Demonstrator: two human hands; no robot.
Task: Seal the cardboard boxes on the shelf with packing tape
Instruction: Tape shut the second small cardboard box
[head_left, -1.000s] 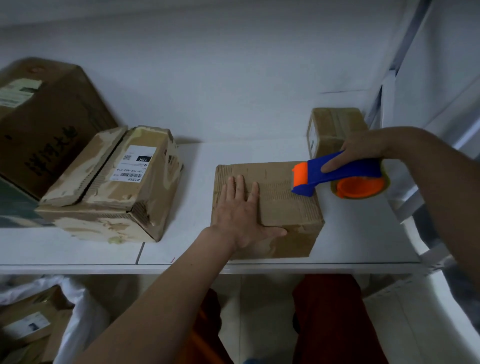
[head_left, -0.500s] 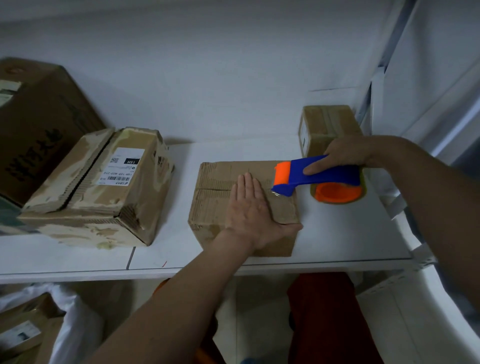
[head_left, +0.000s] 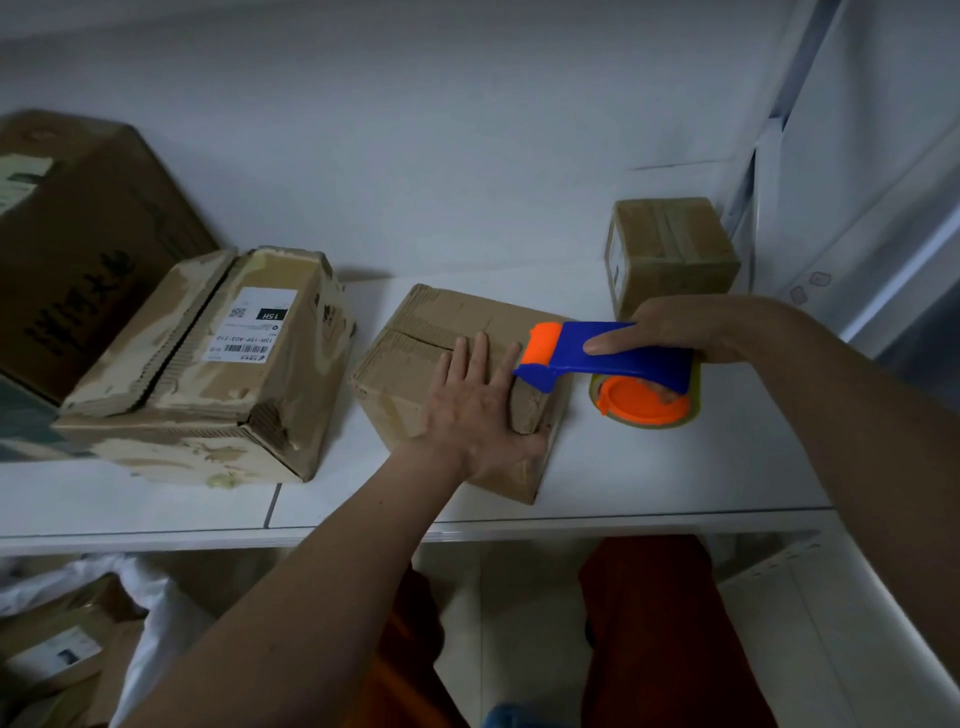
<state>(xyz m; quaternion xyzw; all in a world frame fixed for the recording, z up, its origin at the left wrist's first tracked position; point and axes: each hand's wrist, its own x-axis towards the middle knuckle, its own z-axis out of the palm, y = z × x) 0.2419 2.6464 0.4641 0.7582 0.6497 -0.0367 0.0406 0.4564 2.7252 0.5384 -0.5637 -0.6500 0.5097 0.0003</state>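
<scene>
A: What changed?
B: The box (head_left: 457, 384) has swung askew under the flat left fingers (head_left: 470, 358); the right fingers (head_left: 610, 345) grip the tape dispenser (head_left: 613, 364), which has reached its right edge.
A: So taping starts now.

left hand (head_left: 480, 405) flat on box (head_left: 415, 374); right hand (head_left: 675, 332) holds tape dispenser (head_left: 613, 358) at box's right edge

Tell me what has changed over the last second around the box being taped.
The tape dispenser, gripped by the right hand, slid left along the middle box top toward the left hand. That box turned, its near right corner swinging toward the shelf edge. The left hand stays flat on the box; the labelled box and small box stay put.
</scene>
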